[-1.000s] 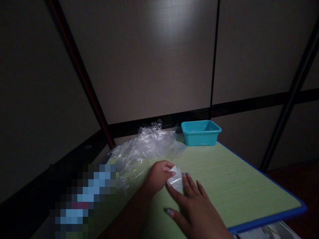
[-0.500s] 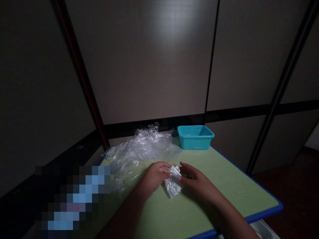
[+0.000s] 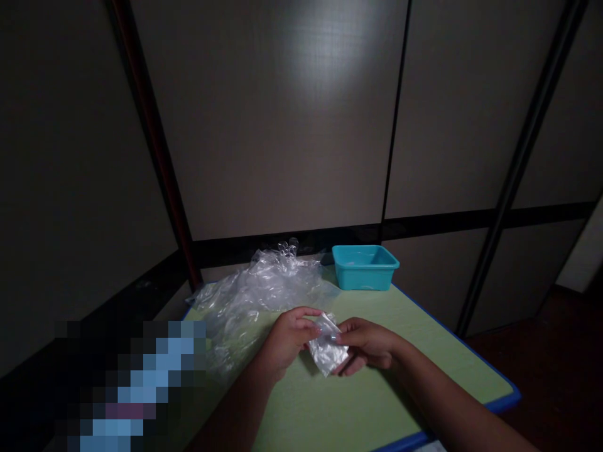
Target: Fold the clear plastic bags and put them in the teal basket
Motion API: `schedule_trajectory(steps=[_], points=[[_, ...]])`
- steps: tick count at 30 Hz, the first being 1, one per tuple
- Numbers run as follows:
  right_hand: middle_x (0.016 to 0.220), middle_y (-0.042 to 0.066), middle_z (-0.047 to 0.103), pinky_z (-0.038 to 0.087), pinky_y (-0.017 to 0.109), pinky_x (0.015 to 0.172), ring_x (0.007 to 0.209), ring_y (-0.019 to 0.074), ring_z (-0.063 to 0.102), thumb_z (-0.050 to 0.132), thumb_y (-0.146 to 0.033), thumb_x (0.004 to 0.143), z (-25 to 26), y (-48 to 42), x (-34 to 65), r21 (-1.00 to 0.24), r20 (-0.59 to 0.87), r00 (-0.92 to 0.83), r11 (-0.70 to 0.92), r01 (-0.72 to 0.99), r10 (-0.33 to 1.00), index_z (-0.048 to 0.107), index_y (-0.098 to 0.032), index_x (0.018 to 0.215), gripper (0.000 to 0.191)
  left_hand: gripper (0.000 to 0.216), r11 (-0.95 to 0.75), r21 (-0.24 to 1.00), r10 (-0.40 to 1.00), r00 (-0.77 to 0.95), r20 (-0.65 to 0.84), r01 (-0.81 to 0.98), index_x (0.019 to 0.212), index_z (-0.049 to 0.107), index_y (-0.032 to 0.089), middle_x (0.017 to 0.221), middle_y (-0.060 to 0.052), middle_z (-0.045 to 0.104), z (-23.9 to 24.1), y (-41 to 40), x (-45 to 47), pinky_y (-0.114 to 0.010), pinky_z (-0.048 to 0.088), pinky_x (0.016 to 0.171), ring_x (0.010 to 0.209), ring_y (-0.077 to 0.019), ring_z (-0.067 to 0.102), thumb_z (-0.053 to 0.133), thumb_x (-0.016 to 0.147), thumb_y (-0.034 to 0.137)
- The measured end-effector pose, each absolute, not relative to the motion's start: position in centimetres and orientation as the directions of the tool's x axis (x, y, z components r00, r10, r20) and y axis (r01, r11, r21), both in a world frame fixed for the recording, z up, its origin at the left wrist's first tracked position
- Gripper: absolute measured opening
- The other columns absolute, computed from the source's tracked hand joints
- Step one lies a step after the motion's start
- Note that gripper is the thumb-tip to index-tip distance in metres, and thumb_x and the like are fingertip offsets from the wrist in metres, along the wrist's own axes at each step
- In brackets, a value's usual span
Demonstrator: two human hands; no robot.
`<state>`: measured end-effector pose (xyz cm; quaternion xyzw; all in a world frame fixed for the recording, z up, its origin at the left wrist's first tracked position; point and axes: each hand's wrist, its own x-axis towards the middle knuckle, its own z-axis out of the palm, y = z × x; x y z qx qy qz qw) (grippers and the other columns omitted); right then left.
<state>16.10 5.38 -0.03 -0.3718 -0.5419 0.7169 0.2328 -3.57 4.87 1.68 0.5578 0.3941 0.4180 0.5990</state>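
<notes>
A small folded clear plastic bag [image 3: 328,355] is held between both hands above the table. My left hand [image 3: 289,336] pinches its left edge with thumb and fingers. On the other side, my right hand [image 3: 365,342] has its thumb on top of the plastic and its fingers curled beneath. Behind my left hand lies a loose heap of crumpled clear plastic bags [image 3: 273,279], spread over the table's far left part.
A turquoise plastic basket [image 3: 365,278] stands at the back of the green table [image 3: 306,414], which has a blue edge. Wardrobe panels [image 3: 282,144] rise right behind it. A blurred-out patch [image 3: 141,383] covers the lower left.
My right hand has turned, and its fingers have moved down under the folded plastic. The left hand keeps its pinch. The view has shifted slightly.
</notes>
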Motion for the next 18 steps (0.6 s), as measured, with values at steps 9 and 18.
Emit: schedule_trajectory(steps=[9,18], points=[[0.060,-0.001,0.060,0.048,0.022,0.052,0.050,0.0081,0.054,0.080,-0.031,0.050,-0.7,5.2,15.3,-0.968,-0.179,-0.441,-0.237,-0.078,0.879,0.063,-0.012,0.066,0.031,0.044,0.023,0.999,0.941,0.338,-0.007,-0.043,0.097,0.060,0.010,0.067,-0.003,0.063,1.0,5.1,-3.4,-0.019,0.035,0.045,0.049,-0.0105,0.052,0.074,0.058,0.026],[0.051,-0.006,0.049,0.031,0.020,0.047,0.046,0.0054,0.039,0.078,-0.040,0.052,-1.0,6.0,15.2,-0.988,0.045,-0.210,0.013,-0.151,0.977,0.054,-0.014,0.061,0.036,0.046,0.122,0.992,0.965,0.239,-0.109,-0.042,0.074,0.062,0.010,0.067,-0.006,0.063,0.0,5.3,-3.2,-0.026,0.044,0.059,0.059,-0.0143,0.058,0.069,0.061,0.054]])
